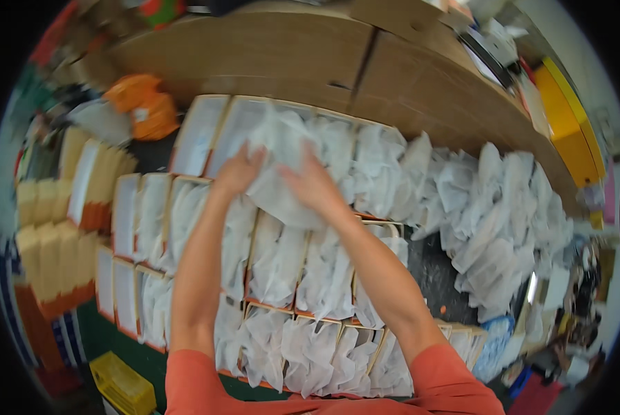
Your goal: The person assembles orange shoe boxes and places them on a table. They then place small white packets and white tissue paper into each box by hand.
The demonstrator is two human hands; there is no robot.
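At the far left of the frame I see stacks of tan boxes (pixel 54 256) and, low down, a yellow crate (pixel 122 384). An orange bag (pixel 142 104) sits in the upper left. None of these touch my hands.

Next come rows of open boxes (pixel 126 263), filling the middle from left to right. Most have white paper (pixel 275 263) tucked inside. The few at the left look flat and plain.

My left hand (pixel 237 169) is up in the middle of the frame, a bit left. Its fingers are spread and pressed down on a white sheet (pixel 282 173). My right hand (pixel 313 185) is just beside it, also flat, with fingers pointing up and left on the same sheet. Neither hand is closed tight; both lie on the paper, and I cannot tell if a fingertip pinches an edge. The sheet lies over a box in the top row, in the upper middle of the frame.

To do this well, I think I should push the sheet down gently into the box, keep both hands flat, and smooth it to the corners so it does not tear or bunch up.

To the right lies a big heap of loose white sheets (pixel 496 214) on the dark table (pixel 431 273). Behind it all runs a long brown cardboard wall (pixel 310 62). A yellow bin (pixel 566 117) stands at the upper right.
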